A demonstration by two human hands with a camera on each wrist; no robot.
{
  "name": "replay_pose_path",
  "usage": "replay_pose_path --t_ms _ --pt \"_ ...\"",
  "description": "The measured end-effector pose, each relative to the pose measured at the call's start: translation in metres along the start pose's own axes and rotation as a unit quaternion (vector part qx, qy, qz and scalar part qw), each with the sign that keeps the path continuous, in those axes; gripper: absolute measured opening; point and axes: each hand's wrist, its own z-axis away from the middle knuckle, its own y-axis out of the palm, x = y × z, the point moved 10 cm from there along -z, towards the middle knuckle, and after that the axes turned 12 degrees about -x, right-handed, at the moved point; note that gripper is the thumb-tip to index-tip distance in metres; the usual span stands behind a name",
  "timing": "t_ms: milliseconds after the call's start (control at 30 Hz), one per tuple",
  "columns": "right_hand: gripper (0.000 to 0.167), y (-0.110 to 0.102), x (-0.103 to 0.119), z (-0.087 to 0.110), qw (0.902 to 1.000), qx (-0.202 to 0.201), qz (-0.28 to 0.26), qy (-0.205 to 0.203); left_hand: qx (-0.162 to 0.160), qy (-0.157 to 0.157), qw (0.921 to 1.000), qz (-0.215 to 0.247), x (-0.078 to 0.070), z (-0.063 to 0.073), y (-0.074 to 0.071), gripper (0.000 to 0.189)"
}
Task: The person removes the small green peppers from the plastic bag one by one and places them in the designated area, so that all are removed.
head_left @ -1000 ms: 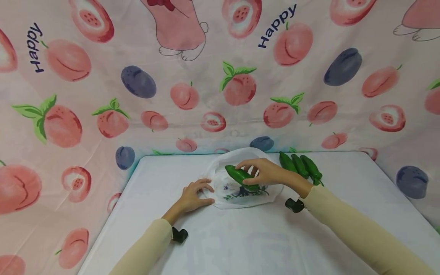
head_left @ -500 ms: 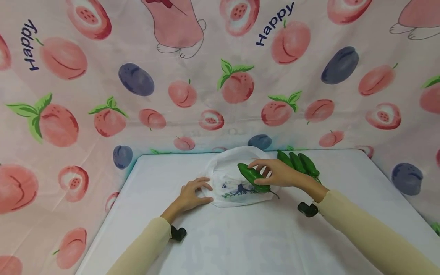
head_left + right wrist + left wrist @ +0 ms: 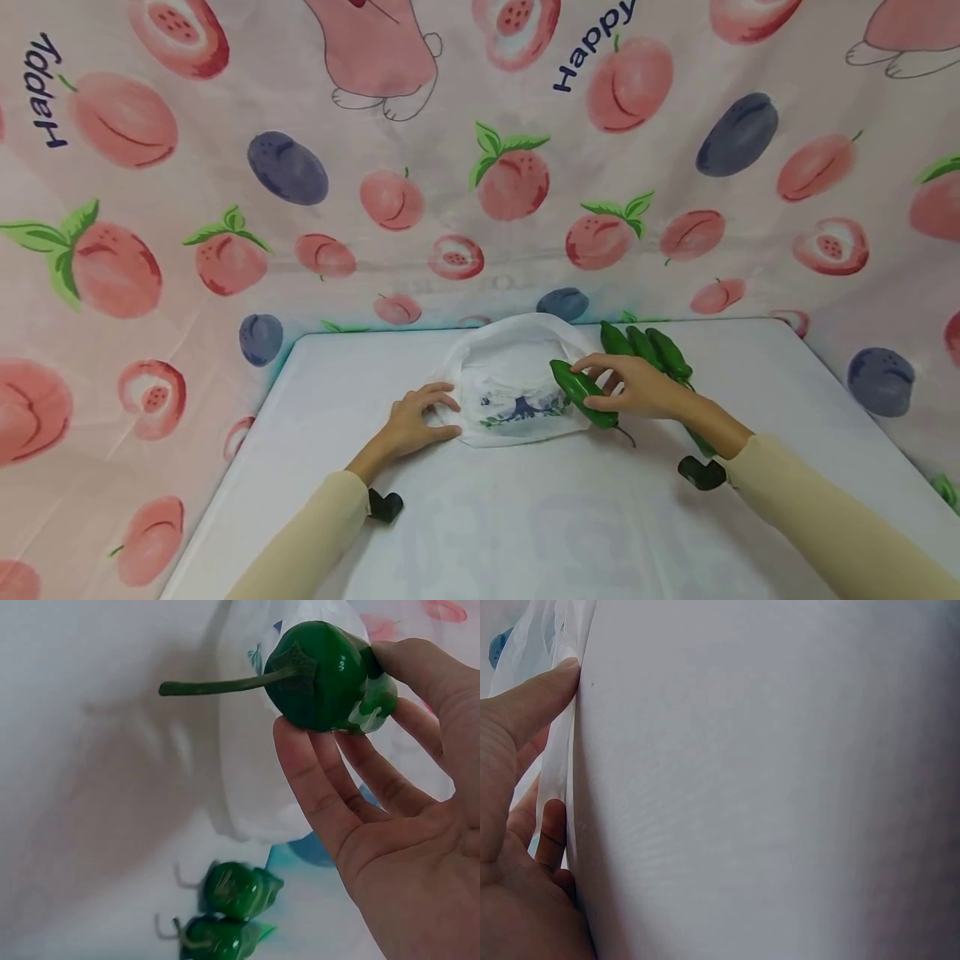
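A white plastic bag [image 3: 513, 425] with a blue and green print lies at the middle of the table, its opening toward the back. My left hand [image 3: 415, 421] rests at the bag's left side, thumb and fingers spread apart and touching the plastic; in the left wrist view its fingertips [image 3: 568, 666] meet the bag's edge. My right hand [image 3: 636, 385] holds a long green pepper [image 3: 581, 392] between thumb and fingers, above the bag's right edge. The pepper's stem hangs toward the front right. In the right wrist view its stem end [image 3: 307, 675] faces the camera.
Several more green peppers [image 3: 667, 352] lie at the back right, partly behind my right hand and forearm. White cloth covers the table [image 3: 525, 517]. A fruit-printed curtain [image 3: 450, 208] hangs behind and beside it.
My right hand has carried the pepper right, from above the bag's middle to its right edge. The left hand stays at the bag. The head view has shifted slightly.
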Motion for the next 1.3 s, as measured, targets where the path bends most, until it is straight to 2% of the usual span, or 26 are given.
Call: replay_pose_path --t_ms 300,600,967,1300 --pt "0.049 -0.016 -0.009 0.018 0.9994 -0.031 0.017 0.001 0.000 0.006 0.9999 -0.009 0.000 0.001 -0.002 0.027" --pt "0.051 -0.028 -0.028 0.037 0.9978 -0.048 0.033 0.032 -0.002 0.008 0.9999 -0.008 0.002 -0.001 -0.003 0.026" --pt "0.050 -0.036 -0.040 0.054 0.9958 -0.037 0.043 0.072 -0.003 0.006 0.9999 -0.009 0.004 -0.003 0.000 0.026" --pt "0.048 -0.038 -0.047 0.061 0.9931 -0.032 0.070 0.089 -0.002 0.007 0.9999 -0.009 0.004 -0.004 0.003 0.026"
